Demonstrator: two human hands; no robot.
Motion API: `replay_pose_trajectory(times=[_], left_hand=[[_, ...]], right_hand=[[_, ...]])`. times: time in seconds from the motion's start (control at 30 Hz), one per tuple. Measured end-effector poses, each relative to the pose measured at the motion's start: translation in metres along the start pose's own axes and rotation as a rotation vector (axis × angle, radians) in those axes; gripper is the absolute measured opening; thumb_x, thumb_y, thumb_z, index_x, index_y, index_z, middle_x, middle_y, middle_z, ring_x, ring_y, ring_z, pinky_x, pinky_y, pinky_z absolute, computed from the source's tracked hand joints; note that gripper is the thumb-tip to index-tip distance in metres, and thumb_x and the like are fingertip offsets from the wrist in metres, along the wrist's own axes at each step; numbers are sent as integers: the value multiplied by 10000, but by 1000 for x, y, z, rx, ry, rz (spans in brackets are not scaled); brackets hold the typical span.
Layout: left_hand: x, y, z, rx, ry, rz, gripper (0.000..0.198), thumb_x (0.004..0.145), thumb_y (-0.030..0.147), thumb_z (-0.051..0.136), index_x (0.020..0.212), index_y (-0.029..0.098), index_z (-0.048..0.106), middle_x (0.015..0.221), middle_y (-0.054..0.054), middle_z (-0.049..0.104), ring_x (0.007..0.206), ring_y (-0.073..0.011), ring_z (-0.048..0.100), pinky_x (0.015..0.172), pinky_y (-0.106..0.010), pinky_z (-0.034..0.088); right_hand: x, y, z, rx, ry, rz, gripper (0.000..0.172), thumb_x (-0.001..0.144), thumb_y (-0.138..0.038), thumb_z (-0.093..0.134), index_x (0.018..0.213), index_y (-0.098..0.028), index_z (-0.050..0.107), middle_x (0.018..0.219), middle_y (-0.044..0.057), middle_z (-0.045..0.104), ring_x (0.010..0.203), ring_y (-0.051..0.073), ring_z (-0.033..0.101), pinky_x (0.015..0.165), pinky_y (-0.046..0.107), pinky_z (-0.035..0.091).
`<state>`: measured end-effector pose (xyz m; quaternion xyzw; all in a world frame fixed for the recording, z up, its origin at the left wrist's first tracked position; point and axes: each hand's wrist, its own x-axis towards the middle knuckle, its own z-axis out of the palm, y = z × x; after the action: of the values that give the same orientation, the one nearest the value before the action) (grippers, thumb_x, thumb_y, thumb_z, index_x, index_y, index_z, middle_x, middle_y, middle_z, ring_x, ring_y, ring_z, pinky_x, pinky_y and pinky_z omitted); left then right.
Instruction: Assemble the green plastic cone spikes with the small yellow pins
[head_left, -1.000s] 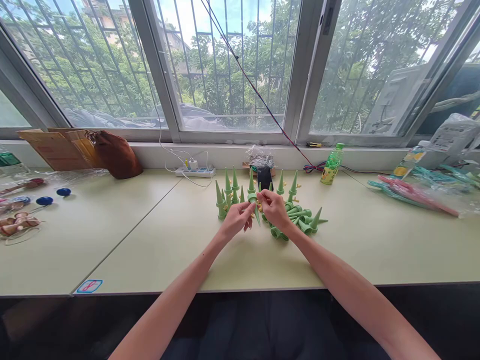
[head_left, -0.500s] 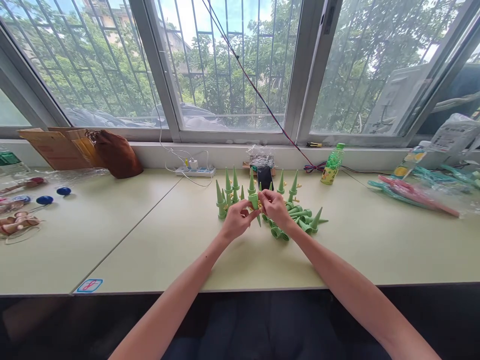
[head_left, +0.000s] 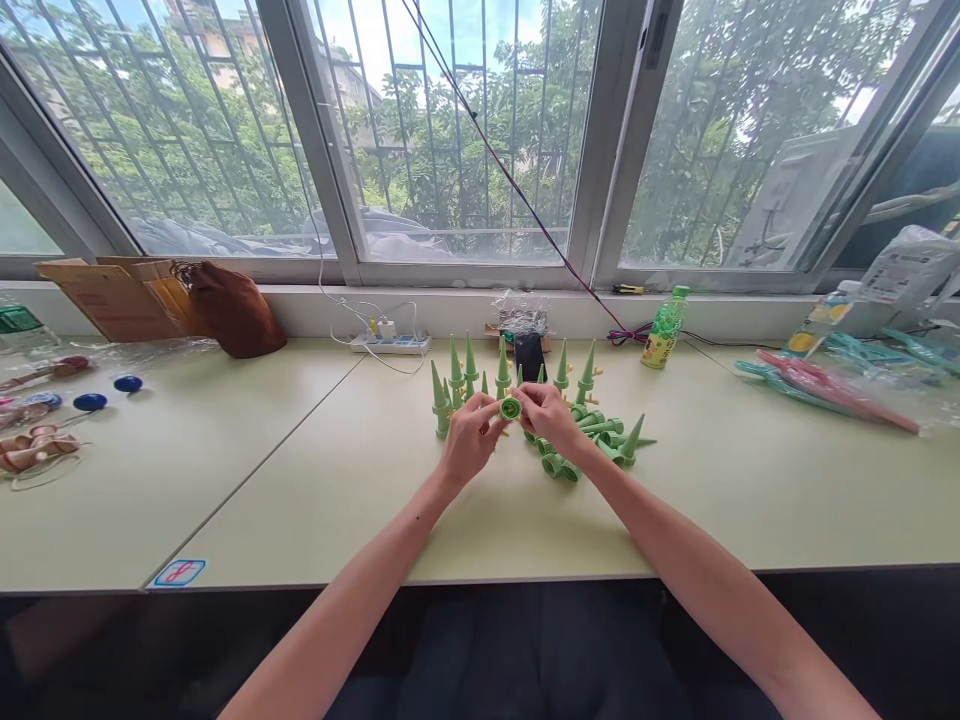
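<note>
Between my two hands is a green cone piece (head_left: 511, 408), its round open end facing the camera. My left hand (head_left: 471, 436) pinches it from the left with thumb and fingertips. On its other side, the fingers of my right hand (head_left: 550, 414) are closed at the rim. Behind the hands, several green spikes (head_left: 469, 358) stand upright on the table, some with small yellow side parts (head_left: 598, 371). A pile of loose green cones (head_left: 600, 428) lies to the right, beside my right wrist.
A black object (head_left: 529, 357) sits behind the spikes. Farther back are a power strip (head_left: 397, 345) and a green bottle (head_left: 665, 328). A brown pouch (head_left: 235, 308) and blue balls (head_left: 90, 401) are at left, plastic-wrapped pink and teal items (head_left: 832, 390) at right.
The held green piece has tilted, so its open end now faces the camera instead of its tip pointing down. My left hand has shifted slightly with it.
</note>
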<state>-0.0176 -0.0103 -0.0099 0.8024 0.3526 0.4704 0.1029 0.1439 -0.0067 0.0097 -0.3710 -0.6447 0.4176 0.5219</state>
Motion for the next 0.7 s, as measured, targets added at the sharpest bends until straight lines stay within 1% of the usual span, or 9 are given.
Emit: replay_pose_trajectory(times=[0.1, 0.2, 0.3, 0.4, 0.47, 0.53, 0.57, 0.63, 0.7], left_hand=[[1, 0, 1, 26, 14, -7, 261, 910, 406, 533, 944, 216, 708, 869, -33, 575, 494, -62, 430, 557, -227, 415], [3, 2, 2, 27, 41, -53, 200, 879, 361, 578, 909, 198, 689, 851, -23, 575, 501, -64, 455, 560, -226, 420], [5, 4, 3, -35, 58, -157, 181, 844, 326, 607, 955, 193, 657, 884, -20, 599, 475, -57, 468, 531, -228, 423], [7, 8, 2, -208, 72, -325, 205, 834, 375, 595, 880, 176, 613, 827, -17, 620, 447, -66, 482, 461, -224, 405], [9, 11, 0, -396, 27, -469, 321, 843, 478, 556, 778, 164, 571, 733, -21, 613, 415, -82, 486, 389, -223, 366], [10, 15, -2, -594, -79, -594, 467, 854, 590, 481, 702, 153, 540, 688, -42, 610, 391, -91, 487, 343, -227, 331], [11, 17, -3, -677, -139, -637, 508, 854, 624, 457, 701, 147, 542, 680, -52, 613, 391, -95, 493, 339, -229, 329], [11, 19, -4, -787, -217, -681, 538, 844, 650, 461, 727, 133, 557, 678, -63, 617, 403, -97, 504, 345, -228, 336], [11, 19, -5, -827, -235, -684, 522, 828, 642, 508, 765, 126, 566, 673, -60, 614, 410, -93, 506, 355, -224, 340]], right_hand=[[1, 2, 1, -6, 4, 2, 430, 829, -565, 555, 622, -211, 425, 434, -71, 348, 355, 76, 318, 373, 239, 236], [1, 5, 2, -16, 42, -27, 428, 848, -555, 540, 627, -211, 412, 454, -67, 358, 373, 78, 328, 384, 237, 247], [1, 7, 3, -45, 107, -78, 423, 868, -549, 519, 639, -211, 413, 473, -63, 350, 404, 83, 328, 406, 238, 260], [0, 6, 2, -128, 186, -135, 429, 887, -554, 484, 643, -209, 414, 497, -54, 340, 442, 90, 336, 434, 240, 271], [-1, 5, 2, -190, 209, -171, 429, 895, -554, 467, 650, -205, 426, 519, -47, 348, 468, 94, 340, 453, 239, 275], [-3, 3, 3, -251, 193, -205, 423, 903, -543, 457, 657, -199, 440, 543, -40, 372, 492, 95, 345, 475, 237, 284], [-4, 2, 4, -277, 176, -219, 419, 905, -535, 455, 657, -197, 441, 554, -37, 386, 500, 94, 349, 486, 236, 290], [-6, 1, 5, -308, 140, -238, 409, 908, -515, 455, 654, -196, 433, 563, -36, 402, 507, 93, 359, 503, 233, 304], [-6, 2, 5, -314, 117, -248, 389, 911, -492, 455, 658, -197, 431, 564, -37, 406, 507, 92, 358, 510, 231, 307]])
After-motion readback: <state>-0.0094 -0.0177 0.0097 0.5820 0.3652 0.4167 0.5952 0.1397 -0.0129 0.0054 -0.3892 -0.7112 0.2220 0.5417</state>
